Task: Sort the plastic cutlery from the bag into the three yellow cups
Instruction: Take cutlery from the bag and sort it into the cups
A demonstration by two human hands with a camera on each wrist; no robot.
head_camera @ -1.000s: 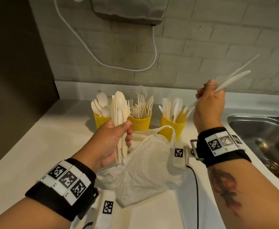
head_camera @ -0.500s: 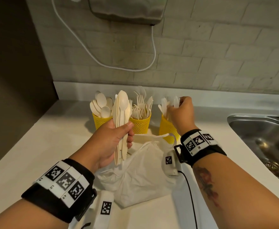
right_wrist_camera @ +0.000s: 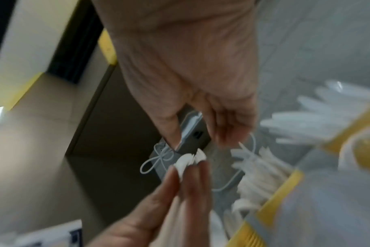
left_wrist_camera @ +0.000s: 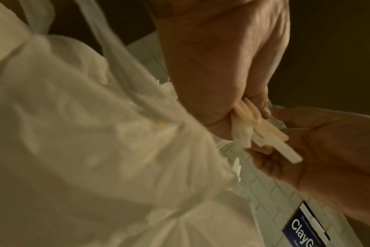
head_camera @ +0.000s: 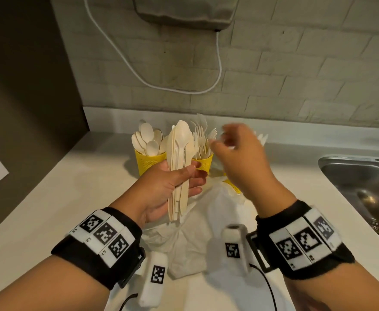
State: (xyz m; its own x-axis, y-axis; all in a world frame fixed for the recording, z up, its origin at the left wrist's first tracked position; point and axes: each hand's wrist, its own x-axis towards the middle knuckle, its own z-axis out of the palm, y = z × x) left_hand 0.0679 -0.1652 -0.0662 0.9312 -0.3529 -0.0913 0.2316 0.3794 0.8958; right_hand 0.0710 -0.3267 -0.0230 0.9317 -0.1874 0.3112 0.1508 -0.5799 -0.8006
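Observation:
My left hand grips a bundle of cream plastic cutlery upright in front of the cups; its handle ends stick out below the palm. My right hand hovers blurred just right of the bundle, over the cups, fingers loosely curled and empty. The left yellow cup holds spoons and the middle yellow cup holds forks. The right yellow cup is mostly hidden behind my right hand. The white plastic bag lies crumpled on the counter below both hands.
A steel sink is set into the counter at the right. A tiled wall with a grey box and a white cable rises behind the cups. A dark panel borders the left side.
My right hand carried long white pieces down to the right cup, let them go, and has moved left toward the bundle, empty. The left hand kept its bundle almost still.

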